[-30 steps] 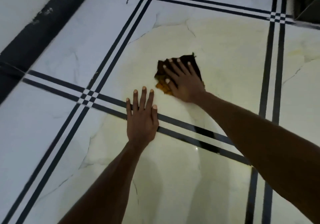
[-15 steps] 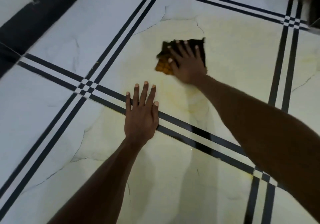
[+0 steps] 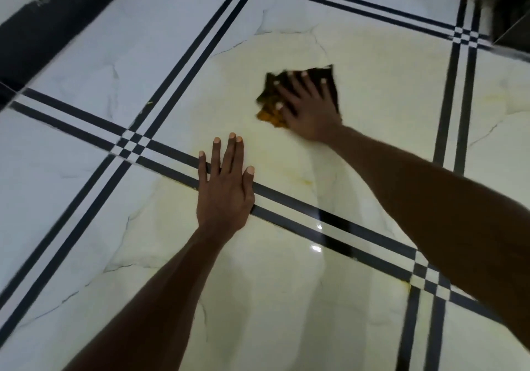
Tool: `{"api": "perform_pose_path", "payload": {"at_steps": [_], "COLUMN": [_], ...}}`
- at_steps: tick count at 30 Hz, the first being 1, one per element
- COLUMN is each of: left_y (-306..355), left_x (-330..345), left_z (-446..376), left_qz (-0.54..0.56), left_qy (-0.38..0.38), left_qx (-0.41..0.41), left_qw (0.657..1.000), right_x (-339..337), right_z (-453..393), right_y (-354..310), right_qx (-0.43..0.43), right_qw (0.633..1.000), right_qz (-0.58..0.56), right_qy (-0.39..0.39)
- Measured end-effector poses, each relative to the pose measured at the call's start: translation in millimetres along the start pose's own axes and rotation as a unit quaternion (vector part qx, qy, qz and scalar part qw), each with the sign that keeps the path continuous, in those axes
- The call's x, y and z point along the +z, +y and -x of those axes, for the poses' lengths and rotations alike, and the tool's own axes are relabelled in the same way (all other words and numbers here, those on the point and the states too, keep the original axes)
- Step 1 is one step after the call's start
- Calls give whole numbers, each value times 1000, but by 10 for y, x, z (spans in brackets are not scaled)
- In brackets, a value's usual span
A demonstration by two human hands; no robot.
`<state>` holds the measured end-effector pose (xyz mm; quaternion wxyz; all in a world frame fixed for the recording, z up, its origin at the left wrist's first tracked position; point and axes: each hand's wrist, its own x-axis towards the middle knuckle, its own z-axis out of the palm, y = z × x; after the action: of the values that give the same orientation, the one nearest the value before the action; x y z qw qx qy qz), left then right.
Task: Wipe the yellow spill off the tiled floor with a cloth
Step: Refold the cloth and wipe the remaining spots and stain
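A dark cloth [image 3: 329,79], stained orange-yellow along its near left edge, lies flat on the white tiled floor [image 3: 160,34]. My right hand [image 3: 308,105] presses down on it with fingers spread. A pale yellow film of spill [image 3: 387,106] covers the tile around the cloth and reaches toward me, with a darker yellow streak [image 3: 307,181] near the black grout stripes. My left hand [image 3: 225,187] rests flat on the floor, fingers apart, across a black double stripe, holding nothing.
Black double stripes [image 3: 183,63] cross the floor in a grid. A black skirting band [image 3: 43,34] runs along the wall at the upper left. A dark object or doorway [image 3: 510,6] stands at the upper right corner.
My right hand has slid the cloth away from me and then slightly back to the right across the yellowed tile. My left hand has stayed planted on the stripe.
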<state>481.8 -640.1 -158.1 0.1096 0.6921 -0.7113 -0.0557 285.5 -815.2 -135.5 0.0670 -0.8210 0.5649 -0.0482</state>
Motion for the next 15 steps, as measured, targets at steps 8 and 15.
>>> {"api": "perform_pose_path", "payload": {"at_steps": [8,15], "left_y": [23,20], "left_x": [2,-3], "left_z": [-13,-11], "left_qz": [-7,-13], "left_qy": [-4,-10], "left_qx": [6,4], "left_qw": [1000,1000], "right_x": [-116,240], "right_z": [1167,1813], "right_y": [1109,-503], "right_qx": [162,69], "right_qw": [986,997], "right_qz": [-3,-2], "right_qy": [43,42]}}
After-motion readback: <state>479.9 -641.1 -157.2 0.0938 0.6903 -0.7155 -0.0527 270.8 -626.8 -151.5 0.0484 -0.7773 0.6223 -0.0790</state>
